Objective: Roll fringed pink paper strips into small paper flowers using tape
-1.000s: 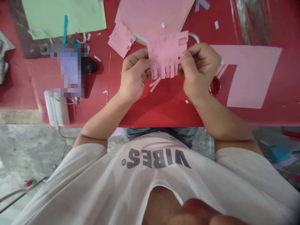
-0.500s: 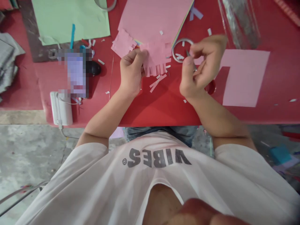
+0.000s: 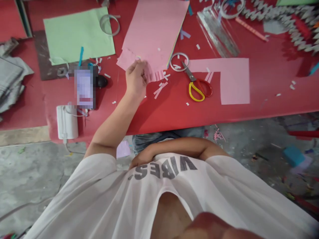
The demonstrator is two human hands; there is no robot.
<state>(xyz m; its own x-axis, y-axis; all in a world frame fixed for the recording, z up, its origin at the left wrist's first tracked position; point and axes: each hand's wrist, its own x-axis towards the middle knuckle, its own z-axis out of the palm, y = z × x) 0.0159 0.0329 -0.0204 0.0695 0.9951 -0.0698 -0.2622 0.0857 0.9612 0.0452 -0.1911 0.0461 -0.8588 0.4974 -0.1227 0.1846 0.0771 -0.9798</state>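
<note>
My left hand (image 3: 136, 78) grips a piece of fringed pink paper (image 3: 156, 76) at the table's middle, and its cut strips stick out to the right of my fingers. The paper lies over the edge of a large pink sheet (image 3: 152, 30). My right hand (image 3: 141, 160) is off the table, resting against the front of my white T-shirt (image 3: 169, 186) and holding nothing I can see. Yellow-and-red-handled scissors (image 3: 196, 87) lie on the red table (image 3: 169, 113), between a clear ring (image 3: 178, 61) and an L-shaped pink paper (image 3: 234, 79).
Small paper clippings (image 3: 159, 90) are scattered on the table. A green sheet (image 3: 77, 36) lies at the back left, beside a blurred phone (image 3: 84, 89), a black computer mouse (image 3: 101, 81) and a white adapter (image 3: 66, 122). A clear plastic sleeve (image 3: 216, 33) and a paper chain (image 3: 286, 23) lie at the back right.
My right hand has put the scissors on the table and moved back to my shirt. My left hand keeps the fringed paper, now lower on the pink sheet. The view has tilted to show more table.
</note>
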